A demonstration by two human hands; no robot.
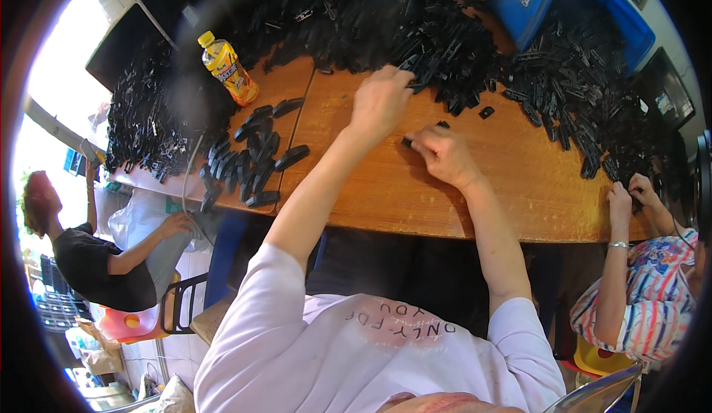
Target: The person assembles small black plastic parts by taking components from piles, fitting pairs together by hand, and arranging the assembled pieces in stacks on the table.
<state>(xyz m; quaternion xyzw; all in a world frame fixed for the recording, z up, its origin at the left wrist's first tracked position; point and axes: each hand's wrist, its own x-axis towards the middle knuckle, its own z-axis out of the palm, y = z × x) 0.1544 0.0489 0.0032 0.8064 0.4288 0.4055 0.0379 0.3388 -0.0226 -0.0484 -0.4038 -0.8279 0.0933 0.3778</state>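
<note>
My left hand (382, 101) is at the near edge of a big heap of black plastic parts (334, 24), its fingers curled in against the pieces there. What those fingers hold, if anything, is hidden. Closer to me and a little to the right, my right hand (445, 155) is closed, pinching a small black plastic part (407, 142) just above the wooden table (356, 198). Another dark bit (443, 124) shows by its knuckles. Left of my left forearm lies a loose group of longer, curved black plastic pieces (252, 150).
A yellow-capped drink bottle (230, 70) stands at the table's far left. More black parts (556, 79) are heaped at the right, near blue bins (523, 1). One person (104, 253) sits at the left; another person's hands (630, 194) work at the right table edge.
</note>
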